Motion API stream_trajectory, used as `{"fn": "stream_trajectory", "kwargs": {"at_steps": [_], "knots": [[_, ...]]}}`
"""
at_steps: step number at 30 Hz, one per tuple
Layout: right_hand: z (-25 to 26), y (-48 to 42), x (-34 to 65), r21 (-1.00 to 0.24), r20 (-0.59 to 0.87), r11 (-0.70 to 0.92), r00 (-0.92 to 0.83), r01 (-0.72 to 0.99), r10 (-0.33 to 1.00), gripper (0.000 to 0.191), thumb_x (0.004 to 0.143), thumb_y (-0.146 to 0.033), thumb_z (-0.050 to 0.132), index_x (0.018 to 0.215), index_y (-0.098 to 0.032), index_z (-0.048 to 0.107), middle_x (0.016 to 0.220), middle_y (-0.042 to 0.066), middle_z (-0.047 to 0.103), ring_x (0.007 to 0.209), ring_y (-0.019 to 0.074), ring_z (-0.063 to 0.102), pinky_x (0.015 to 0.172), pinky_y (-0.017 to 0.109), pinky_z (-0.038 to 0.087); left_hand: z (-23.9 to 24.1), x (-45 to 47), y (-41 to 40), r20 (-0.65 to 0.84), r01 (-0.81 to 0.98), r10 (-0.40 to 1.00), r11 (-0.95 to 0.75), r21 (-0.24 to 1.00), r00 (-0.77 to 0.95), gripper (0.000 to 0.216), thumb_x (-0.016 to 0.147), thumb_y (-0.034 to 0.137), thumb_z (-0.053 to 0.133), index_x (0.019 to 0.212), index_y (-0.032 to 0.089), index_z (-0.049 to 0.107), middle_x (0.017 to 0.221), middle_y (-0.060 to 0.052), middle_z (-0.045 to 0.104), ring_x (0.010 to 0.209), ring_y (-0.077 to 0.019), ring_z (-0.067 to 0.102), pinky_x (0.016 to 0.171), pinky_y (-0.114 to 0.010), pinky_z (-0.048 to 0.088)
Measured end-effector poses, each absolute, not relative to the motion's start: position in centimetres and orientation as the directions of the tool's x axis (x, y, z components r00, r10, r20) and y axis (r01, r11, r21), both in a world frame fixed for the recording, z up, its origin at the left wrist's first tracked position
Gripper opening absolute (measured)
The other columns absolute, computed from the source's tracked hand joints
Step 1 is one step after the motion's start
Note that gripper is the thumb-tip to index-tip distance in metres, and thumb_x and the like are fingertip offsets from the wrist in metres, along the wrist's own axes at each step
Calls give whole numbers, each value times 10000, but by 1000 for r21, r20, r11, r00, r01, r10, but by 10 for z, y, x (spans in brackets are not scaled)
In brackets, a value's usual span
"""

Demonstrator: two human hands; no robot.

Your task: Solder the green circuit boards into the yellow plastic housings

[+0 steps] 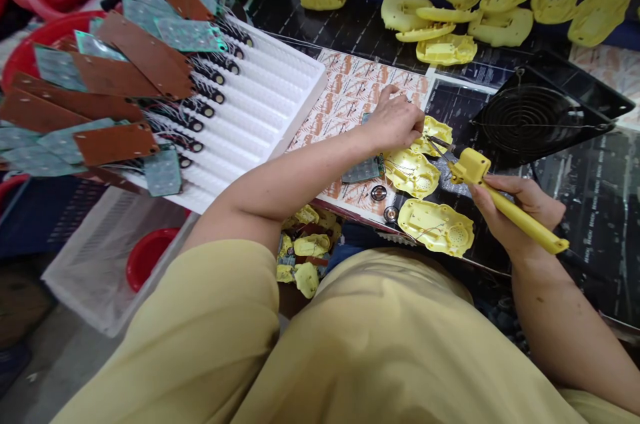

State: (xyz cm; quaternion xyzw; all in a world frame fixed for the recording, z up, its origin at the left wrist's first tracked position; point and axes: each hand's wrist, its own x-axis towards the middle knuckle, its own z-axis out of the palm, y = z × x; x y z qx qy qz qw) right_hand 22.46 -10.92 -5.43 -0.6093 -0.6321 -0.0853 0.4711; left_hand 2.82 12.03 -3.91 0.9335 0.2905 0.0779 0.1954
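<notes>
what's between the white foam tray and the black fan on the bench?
In the head view: the left hand resting on yellow plastic shells, with a patterned mat beneath, between the foam tray and fan.

Dark bench (590,224): white foam tray (270,104), black fan (540,117), yellow shells (435,227), prob. printed sheet (345,97).

The black fan (543,117) is blocking the far right, the white tray (270,104) is closing the left; patterned mat (345,94) between is lying free.
</notes>
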Motion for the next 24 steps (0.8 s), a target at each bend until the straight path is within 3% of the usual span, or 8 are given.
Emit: {"fn": "stream_trajectory", "kwargs": {"at_steps": [9, 14, 19, 24], "knots": [[-42, -107, 228, -449, 685, 371, 46, 813, 727, 251, 987, -477, 865, 923, -257, 763, 876, 37, 832, 728, 187, 804, 674, 274, 680, -41, 31, 125, 39, 482, 548, -766, 425, 836, 214, 979, 361, 728, 1005, 187, 850, 956, -80, 708, 1313, -412, 644, 1377, -742, 180], [-40, -110, 230, -418, 827, 424, 144, 803, 543, 192, 928, -362, 924, 942, -236, 780, 881, 30, 844, 695, 182, 804, 674, 259, 680, -35, 32, 123, 11, 502, 557, -757, 418, 831, 195, 944, 273, 697, 1004, 188, 861, 1002, -102, 745, 1374, -424, 625, 1385, -732, 144], [-45, -125, 230, -420, 784, 277, 192, 864, 590, 227, 953, -436, 886, 1023, -231, 821, 898, 25, 854, 680, 177, 807, 648, 233, 667, -34, 32, 121, 31, 514, 576, -752, 412, 817, 194, 910, 223, 681, 982, 204, 860, 990, -84, 767, 1380, -408, 624, 1378, -704, 168], [-49, -142, 227, -541, 622, 92, 324, 836, 713, 460, 934, -529, 870, 1320, -291, 792, 1114, 36, 872, 909, 245, 863, 812, 330, 728, -34, 33, 123, 47, 519, 581, -758, 395, 813, 172, 867, 218, 700, 946, 209, 853, 925, -62, 765, 1328, -400, 647, 1361, -703, 200]]}}
